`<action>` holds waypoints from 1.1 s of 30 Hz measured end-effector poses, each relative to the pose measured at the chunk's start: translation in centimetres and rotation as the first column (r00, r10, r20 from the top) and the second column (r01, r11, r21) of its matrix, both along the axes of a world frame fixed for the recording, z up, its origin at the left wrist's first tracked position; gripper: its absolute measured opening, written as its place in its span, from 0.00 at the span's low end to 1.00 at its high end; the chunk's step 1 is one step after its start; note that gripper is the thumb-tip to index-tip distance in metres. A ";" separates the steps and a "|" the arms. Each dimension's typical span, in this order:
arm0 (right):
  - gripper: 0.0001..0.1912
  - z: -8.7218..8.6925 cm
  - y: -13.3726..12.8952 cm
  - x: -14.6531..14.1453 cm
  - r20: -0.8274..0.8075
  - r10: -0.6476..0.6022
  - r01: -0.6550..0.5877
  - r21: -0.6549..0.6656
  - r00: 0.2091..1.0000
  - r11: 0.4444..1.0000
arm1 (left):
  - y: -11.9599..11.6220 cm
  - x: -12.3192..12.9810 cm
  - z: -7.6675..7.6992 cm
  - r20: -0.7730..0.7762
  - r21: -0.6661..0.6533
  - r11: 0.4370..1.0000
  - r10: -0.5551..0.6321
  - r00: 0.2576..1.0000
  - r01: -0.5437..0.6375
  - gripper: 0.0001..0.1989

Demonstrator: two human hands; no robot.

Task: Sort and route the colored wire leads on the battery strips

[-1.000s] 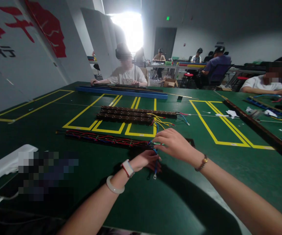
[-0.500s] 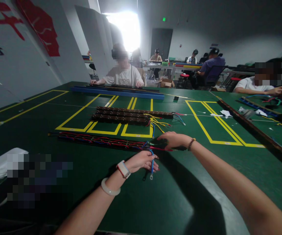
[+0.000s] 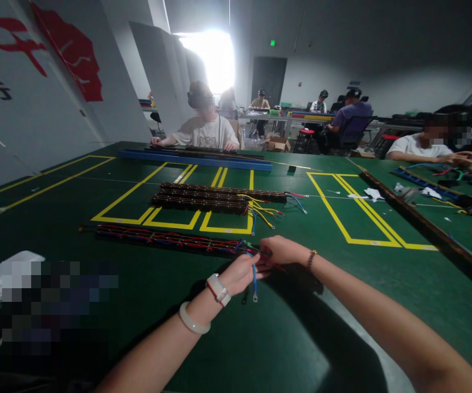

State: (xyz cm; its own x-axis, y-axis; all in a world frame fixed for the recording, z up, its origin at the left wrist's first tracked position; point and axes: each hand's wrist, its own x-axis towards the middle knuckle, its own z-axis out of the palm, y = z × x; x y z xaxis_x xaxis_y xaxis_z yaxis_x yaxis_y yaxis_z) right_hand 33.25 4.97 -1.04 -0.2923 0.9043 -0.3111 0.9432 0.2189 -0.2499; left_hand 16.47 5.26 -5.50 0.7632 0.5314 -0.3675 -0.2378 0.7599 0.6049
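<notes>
A long black strip [image 3: 166,240] with red and blue wires along it lies on the green table. Both of my hands are together at its right end. My left hand [image 3: 244,274] is closed, and a blue wire [image 3: 254,281] with a metal ring lug hangs down from its grip. Bent over the wire ends is my right hand [image 3: 284,252], its fingertips pinched together against the left fingers. Part of a red wire [image 3: 279,267] sticks out under the right hand. Which wire the right fingers pinch is mostly hidden.
Behind lie several dark strips [image 3: 203,197] with yellow, red and blue lug wires [image 3: 263,210]. Yellow tape [image 3: 170,225] marks the table. A blue channel [image 3: 195,159] is near a person opposite. On the right are a long dark strip [image 3: 424,221] and paper scraps [image 3: 373,194].
My right hand has come down and left, meeting my left hand at the wire ends. The left hand has moved slightly right, its fingers closer together; the blue wire still hangs from it.
</notes>
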 end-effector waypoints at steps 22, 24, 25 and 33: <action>0.14 1.7 -3.8 -1.8 0.170 0.010 -0.020 0.058 0.985 0.998 | -2.9 1.9 -0.7 -0.007 -0.067 0.992 0.109 0.994 -0.109 0.05; 0.18 1.8 -3.9 -1.7 0.101 -0.025 0.030 -0.046 0.995 0.998 | -2.9 2.0 -0.6 -0.013 -0.074 0.991 0.112 0.994 -0.112 0.06; 0.20 1.7 -4.0 -1.7 0.077 -0.051 0.057 -0.078 0.996 0.995 | -2.9 2.0 -0.5 -0.016 -0.075 0.990 0.116 0.993 -0.117 0.07; 0.30 1.1 -5.1 -1.8 0.016 -0.123 0.123 0.001 0.992 0.992 | -2.3 3.1 -1.0 -0.048 -0.099 0.984 0.145 0.988 -0.149 0.07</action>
